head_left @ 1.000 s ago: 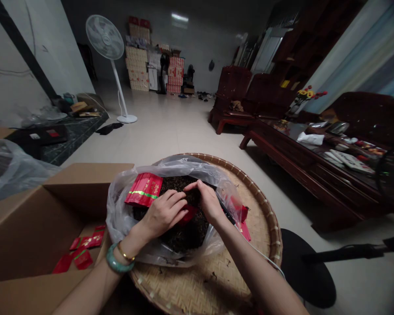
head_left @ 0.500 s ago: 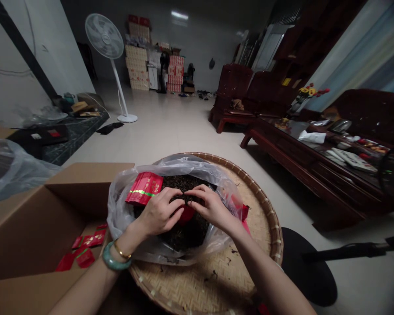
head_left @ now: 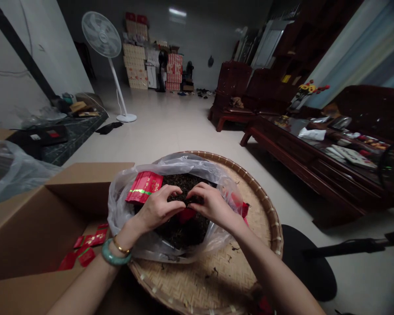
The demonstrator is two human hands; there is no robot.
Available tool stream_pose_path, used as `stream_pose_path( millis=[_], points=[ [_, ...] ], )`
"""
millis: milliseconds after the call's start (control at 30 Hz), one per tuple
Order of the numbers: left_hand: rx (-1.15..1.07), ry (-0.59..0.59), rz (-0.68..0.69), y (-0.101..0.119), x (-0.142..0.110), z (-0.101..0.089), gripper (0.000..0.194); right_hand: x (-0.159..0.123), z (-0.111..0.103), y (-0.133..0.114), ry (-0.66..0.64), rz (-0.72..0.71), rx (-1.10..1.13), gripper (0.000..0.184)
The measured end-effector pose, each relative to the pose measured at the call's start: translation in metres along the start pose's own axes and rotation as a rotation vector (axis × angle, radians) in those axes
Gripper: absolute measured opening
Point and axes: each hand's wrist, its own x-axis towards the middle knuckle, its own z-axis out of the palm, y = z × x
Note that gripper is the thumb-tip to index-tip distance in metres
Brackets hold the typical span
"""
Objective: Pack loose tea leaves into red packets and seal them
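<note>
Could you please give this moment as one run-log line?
left hand: at red packet, grip unclear | right hand: at red packet, grip unclear | beneath: dark leaves in plastic bag | support: woven tray | beside: cardboard box

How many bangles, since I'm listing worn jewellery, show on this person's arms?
2, both around the wrist of the left hand: a gold bangle nearer the hand, a green bangle behind it. Any beyond the lower edge would be hidden.

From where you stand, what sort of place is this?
It looks like a home's living room, also used for storage: dark wooden seats, a long low table, and stacked boxes.
</note>
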Motion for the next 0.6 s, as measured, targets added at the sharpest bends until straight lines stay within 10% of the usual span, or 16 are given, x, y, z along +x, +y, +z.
stream_pose_path(
  millis=[233,600],
  points=[
    [-0.01,-0.004,-0.056,0.0009,0.0023,0.001,0.01,-0.0035,-0.0103,-0.0052,-0.197,-0.052,-0.087,0.023],
    [-0.037,-0.016,-0.074,0.003,0.003,0.001,0.01,-0.0034,-0.0012,-0.007,-0.027,-0.02,-0.13,0.019]
  ],
)
